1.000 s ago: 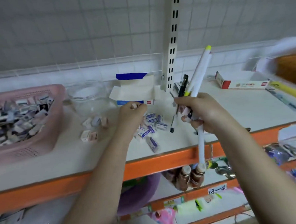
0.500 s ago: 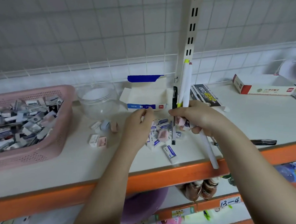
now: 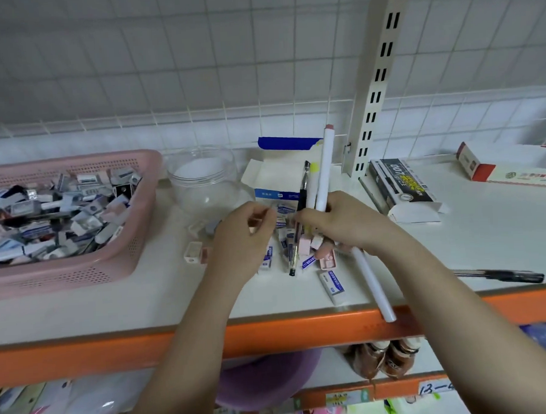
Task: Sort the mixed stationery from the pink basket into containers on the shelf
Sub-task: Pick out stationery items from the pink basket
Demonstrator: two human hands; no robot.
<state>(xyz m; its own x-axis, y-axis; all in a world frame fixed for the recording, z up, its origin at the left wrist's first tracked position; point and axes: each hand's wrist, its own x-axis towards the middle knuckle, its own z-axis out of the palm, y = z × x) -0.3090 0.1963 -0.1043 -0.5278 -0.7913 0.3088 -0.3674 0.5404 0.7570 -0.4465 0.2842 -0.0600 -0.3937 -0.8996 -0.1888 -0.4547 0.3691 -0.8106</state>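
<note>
Pens (image 3: 322, 179) in right hand (image 3: 345, 222)

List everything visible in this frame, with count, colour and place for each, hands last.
basket: one, pink, shelf left, full of mixed stationery
jar: one, clear, beside basket
open box: one, white and blue, shelf back
erasers: several, white and blue, loose under the hands
sharpeners: a few, pale, left of erasers
black box: one, right of upright
red and white box: one, far right
loose pen: one, black, shelf front right
left hand: pinches something small
right hand: grips pens, white and black

Pink basket (image 3: 79, 274) full of erasers at left; white pens (image 3: 322, 172) upright in fist.
</note>
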